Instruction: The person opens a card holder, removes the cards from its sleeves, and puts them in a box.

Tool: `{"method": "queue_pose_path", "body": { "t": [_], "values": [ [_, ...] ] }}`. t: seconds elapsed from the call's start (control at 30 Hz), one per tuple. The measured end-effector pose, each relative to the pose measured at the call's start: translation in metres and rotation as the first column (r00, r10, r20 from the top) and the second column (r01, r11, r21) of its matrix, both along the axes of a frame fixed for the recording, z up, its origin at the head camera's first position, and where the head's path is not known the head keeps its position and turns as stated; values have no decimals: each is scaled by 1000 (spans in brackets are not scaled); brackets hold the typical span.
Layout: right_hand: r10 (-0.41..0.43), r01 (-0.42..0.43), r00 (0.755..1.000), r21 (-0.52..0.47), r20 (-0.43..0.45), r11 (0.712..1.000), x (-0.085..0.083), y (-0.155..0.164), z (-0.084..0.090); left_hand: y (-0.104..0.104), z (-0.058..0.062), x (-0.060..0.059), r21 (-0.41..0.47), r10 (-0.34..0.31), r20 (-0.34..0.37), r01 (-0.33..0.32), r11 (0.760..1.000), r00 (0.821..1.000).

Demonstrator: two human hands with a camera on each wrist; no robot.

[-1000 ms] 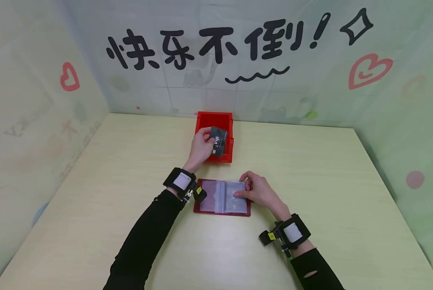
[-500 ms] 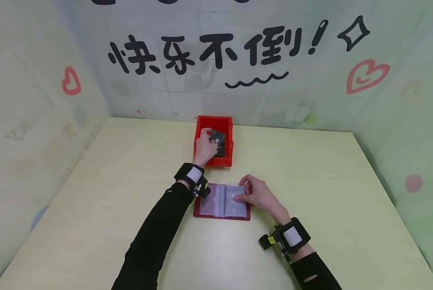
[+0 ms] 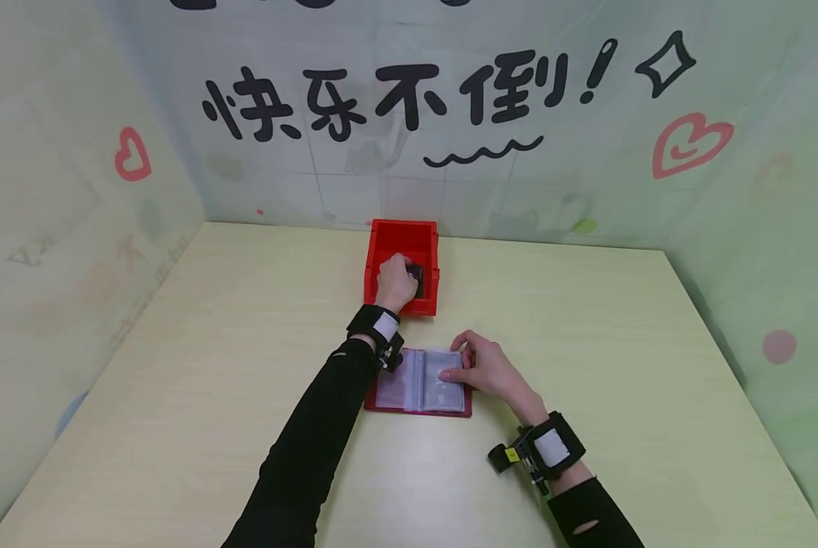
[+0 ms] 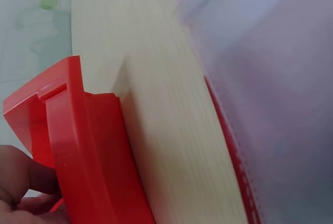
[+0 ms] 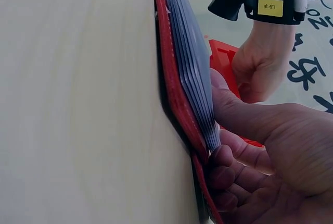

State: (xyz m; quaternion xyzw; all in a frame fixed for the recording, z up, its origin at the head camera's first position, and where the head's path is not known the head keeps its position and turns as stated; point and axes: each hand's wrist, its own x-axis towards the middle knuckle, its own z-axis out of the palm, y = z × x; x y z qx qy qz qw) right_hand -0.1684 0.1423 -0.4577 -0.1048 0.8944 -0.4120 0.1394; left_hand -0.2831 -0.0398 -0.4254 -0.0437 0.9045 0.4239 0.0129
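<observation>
Head view: my hands at bin and card holder.
My left hand (image 3: 395, 280) grips a dark card (image 3: 415, 272) inside the red bin (image 3: 403, 236); my right hand (image 3: 485, 367) pinches the card holder (image 3: 418, 392) pages on the bench (image 3: 587, 320).

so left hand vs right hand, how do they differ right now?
The left hand is down inside the red bin, fingers curled round a dark card; the right hand rests on the open card holder lying on the table, fingers holding its clear sleeves. The left arm reaches far forward; the right stays near the body. Both wear black wrist bands and black sleeves.
</observation>
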Motion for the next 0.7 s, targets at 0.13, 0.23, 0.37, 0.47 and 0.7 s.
{"method": "queue_pose_path", "body": {
  "t": [0.13,0.23,0.37,0.47,0.7],
  "values": [
    [-3,3,1000,0,3,1000,0,0,0,0,-1,-1,-56,0,3,0,998,1000],
    [0,0,1000,-1,0,1000,0,0,0,-1,-3,-2,-113,-2,-26,-1,994,1000],
    [5,-5,1000,-6,-4,1000,0,1,0,0,-6,-2,-176,-12,-40,4,984,999],
    [5,-5,1000,-5,-2,1000,0,1,-1,2,-6,0,-209,-24,-31,17,978,999],
    [5,-5,1000,1,-3,1000,0,1,-1,6,-3,3,-269,-15,24,21,963,1000]
  ]
}}
